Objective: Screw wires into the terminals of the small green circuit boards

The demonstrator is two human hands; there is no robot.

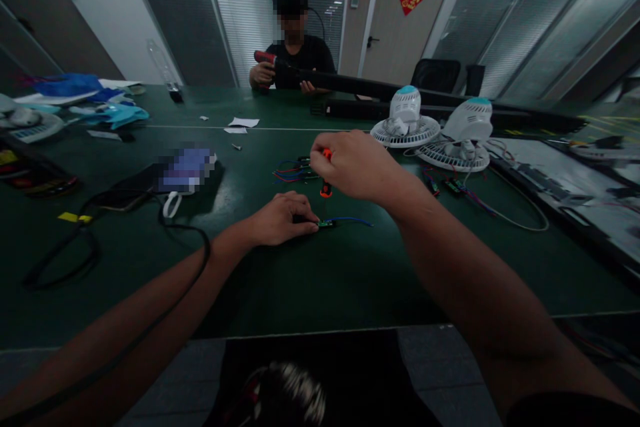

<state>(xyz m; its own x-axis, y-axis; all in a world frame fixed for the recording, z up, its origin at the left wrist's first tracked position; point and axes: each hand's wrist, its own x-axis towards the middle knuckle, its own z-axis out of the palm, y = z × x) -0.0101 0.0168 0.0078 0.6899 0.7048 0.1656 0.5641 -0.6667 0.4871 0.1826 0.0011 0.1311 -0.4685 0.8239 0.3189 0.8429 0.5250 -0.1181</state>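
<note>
On the green tabletop lies a small green circuit board [326, 223] with a blue wire running off to its right. My left hand [284, 219] pinches the left end of this board between thumb and fingers. Above it, my right hand [350, 163] is wrapped round the orange and black handle of a screwdriver [326, 192], held upright. Its thin shaft points down at the board; whether the tip touches, I cannot tell. Just behind the screwdriver lie more small boards with red and blue wires [287, 172], partly hidden by my right hand.
Two white fan heads [406, 117] and more wired boards [454, 185] lie to the right, beside a large flat panel [560, 180]. At left are a phone [185, 170] and a black cable [95, 247]. Across the table [345, 287], a person [300, 53] holds a red tool.
</note>
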